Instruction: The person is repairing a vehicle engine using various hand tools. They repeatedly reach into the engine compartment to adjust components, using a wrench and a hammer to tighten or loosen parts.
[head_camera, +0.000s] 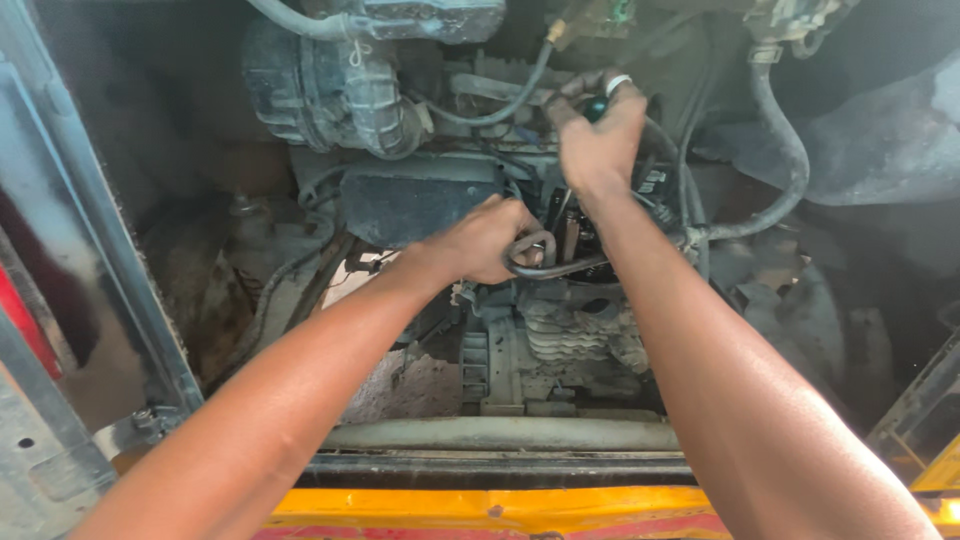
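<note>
Head view, my left hand (490, 238) curled tight around a black hose (528, 262) just above the engine (575, 325), my right hand (598, 130) closed on a dark tool handle (596, 106) higher up, yellow bumper (480, 505) below the engine.

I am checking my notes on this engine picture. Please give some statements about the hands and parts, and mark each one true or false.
1. The left hand grips a curved dark hose. True.
2. The right hand rests on the yellow body edge. False: it reaches up into the engine, closed around a dark tool handle.
3. The right hand wears a glove. False: it is bare, with a pale ring.
4. A ribbed air hose sits upper left. True.
</note>
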